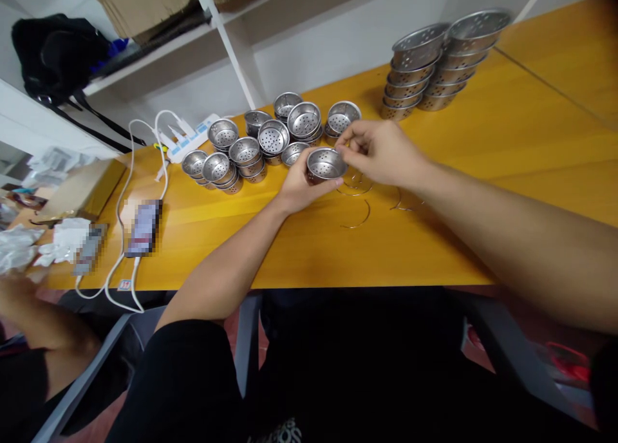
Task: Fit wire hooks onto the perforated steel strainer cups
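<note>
A small perforated metal cup [327,166] is gripped in my left hand [298,190], its open top facing up and the thumb along its near side. My right hand [383,150] meets the cup's right rim with thumb and fingers pinched together. What lies in that pinch is too small to make out. Below and beside my right hand, several thin curved wires [368,212] rest on the table. Just behind the held cup, more perforated cups [273,137] stand in short stacks.
Two tall leaning stacks of perforated cups [410,76] stand at the back right of the yellow table [309,256]. To the left are a white power strip [193,140], a phone [143,227] on a cable, and a cardboard box [84,188]. Another person's arm [43,320] is at far left.
</note>
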The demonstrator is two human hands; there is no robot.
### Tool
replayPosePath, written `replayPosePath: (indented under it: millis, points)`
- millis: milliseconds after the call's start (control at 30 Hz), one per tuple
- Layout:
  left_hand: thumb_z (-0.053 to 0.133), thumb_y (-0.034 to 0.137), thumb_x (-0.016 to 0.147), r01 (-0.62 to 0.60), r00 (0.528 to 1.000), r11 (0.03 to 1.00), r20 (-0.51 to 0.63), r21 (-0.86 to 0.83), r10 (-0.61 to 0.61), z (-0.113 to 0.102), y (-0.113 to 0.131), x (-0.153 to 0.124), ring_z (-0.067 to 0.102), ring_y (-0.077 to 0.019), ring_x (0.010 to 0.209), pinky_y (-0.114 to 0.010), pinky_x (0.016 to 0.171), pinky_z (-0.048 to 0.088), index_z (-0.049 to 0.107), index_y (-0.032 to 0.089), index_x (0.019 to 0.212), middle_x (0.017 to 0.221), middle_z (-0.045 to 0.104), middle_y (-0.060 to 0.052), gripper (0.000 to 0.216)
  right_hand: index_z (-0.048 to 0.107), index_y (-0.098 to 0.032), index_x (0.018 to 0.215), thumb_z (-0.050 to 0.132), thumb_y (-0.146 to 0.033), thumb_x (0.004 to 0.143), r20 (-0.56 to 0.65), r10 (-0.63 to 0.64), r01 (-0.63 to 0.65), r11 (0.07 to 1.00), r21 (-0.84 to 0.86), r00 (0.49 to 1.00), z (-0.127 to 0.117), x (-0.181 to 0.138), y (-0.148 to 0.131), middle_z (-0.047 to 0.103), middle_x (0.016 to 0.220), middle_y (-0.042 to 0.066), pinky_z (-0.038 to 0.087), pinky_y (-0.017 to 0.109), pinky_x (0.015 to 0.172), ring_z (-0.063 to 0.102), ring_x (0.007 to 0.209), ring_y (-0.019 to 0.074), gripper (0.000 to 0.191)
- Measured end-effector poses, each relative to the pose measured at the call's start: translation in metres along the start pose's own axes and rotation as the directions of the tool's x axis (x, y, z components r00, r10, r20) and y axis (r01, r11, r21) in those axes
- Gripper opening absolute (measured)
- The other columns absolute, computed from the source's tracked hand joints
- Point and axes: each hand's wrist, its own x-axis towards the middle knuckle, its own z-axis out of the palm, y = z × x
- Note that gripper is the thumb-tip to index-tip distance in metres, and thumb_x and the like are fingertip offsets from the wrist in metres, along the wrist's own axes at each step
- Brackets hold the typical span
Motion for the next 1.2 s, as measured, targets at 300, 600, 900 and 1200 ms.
replayPosePath:
  millis: [300, 600, 900, 1200]
  points:
    - [0.108, 0.071, 0.093, -0.091, 0.996, 0.993, -0.001, 0.078, 0.092, 0.005, -0.005, -0.004, 0.083, -0.0380, 0.151, -0.069, 0.138, 0.072, 0.056, 0.027, 0.164, 0.163, 0.077, -0.018, 0.098, 0.075, -0.029, 0.100, 0.092, -0.047, 0.112, -0.004, -0.036, 0.035, 0.995, -0.094, 0.999, 0.004, 0.003, 0.011, 0.066, 0.071, 0.000, 0.047, 0.045, 0.068, 0.057, 0.065, 0.0230, 0.027]
    - [0.102, 0.065, 0.103, -0.198, 0.980, 0.946, 0.066, 0.256, 0.188, 0.002, -0.009, -0.005, 0.082, -0.0389, 0.156, -0.067, 0.137, 0.072, 0.047, 0.028, 0.170, 0.168, 0.073, -0.019, 0.094, 0.076, -0.029, 0.100, 0.088, -0.033, 0.111, -0.021, -0.028, 0.025, 0.993, -0.116, 0.999, 0.004, 0.001, 0.007, 0.066, 0.071, 0.000, 0.050, 0.046, 0.073, 0.060, 0.066, 0.0246, 0.016]
    - [0.109, 0.079, 0.096, -0.120, 0.992, 0.928, 0.004, 0.352, 0.127, 0.007, 0.004, -0.008, 0.084, -0.0372, 0.148, -0.060, 0.130, 0.073, 0.053, 0.027, 0.165, 0.162, 0.078, -0.017, 0.104, 0.080, -0.029, 0.107, 0.098, -0.031, 0.105, -0.047, -0.012, 0.011, 1.000, -0.024, 0.999, 0.012, 0.002, 0.004, 0.061, 0.070, -0.003, 0.044, 0.041, 0.068, 0.055, 0.066, 0.0220, 0.018]
    - [0.104, 0.088, 0.097, 0.021, 1.000, 0.995, -0.023, 0.097, -0.019, 0.003, 0.021, -0.010, 0.084, -0.0285, 0.119, -0.052, 0.110, 0.076, 0.069, 0.027, 0.153, 0.137, 0.084, -0.009, 0.089, 0.090, -0.029, 0.099, 0.114, -0.082, 0.094, 0.194, -0.050, -0.022, 0.935, 0.353, 0.980, -0.007, 0.005, -0.003, 0.081, 0.083, 0.003, 0.051, 0.037, 0.060, 0.064, 0.069, 0.0201, 0.059]
